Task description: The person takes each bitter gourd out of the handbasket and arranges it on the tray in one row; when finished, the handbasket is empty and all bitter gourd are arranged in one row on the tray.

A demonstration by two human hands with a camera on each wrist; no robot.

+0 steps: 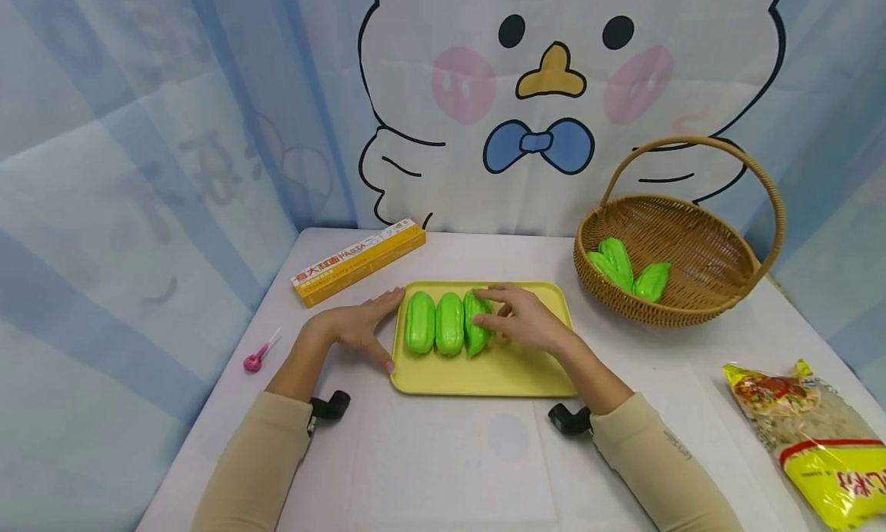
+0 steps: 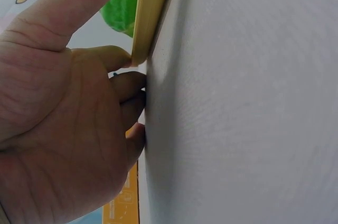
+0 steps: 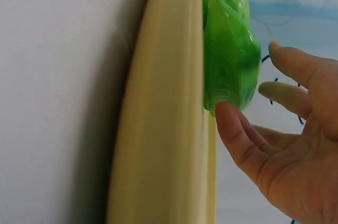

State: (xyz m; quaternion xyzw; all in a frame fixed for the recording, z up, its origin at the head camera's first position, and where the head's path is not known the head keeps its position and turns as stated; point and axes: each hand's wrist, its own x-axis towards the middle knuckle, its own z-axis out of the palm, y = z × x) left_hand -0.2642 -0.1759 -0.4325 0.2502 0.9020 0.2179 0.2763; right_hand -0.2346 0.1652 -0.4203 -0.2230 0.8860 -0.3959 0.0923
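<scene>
On the yellow tray [image 1: 533,370] three bright green toy vegetables lie side by side: a smooth rounded one [image 1: 420,324], a similar one [image 1: 450,324] beside it, and a pointed, ridged one [image 1: 477,334] on the right. My right hand [image 1: 522,317] is at the ridged one, fingers spread loosely around its right side; in the right wrist view one fingertip [image 3: 224,112] meets its lower end. My left hand [image 1: 356,326] rests at the tray's left edge, thumb by the near corner and fingers stretched along the side, some touching the table in the left wrist view.
A wicker basket [image 1: 727,286] with a tall handle holds several green toy vegetables [image 1: 616,259] at the back right. Behind the left hand lies a yellow pasta box [image 1: 360,263]. A pink lollipop [image 1: 254,360] is at left, a food bag [image 1: 817,432] at right.
</scene>
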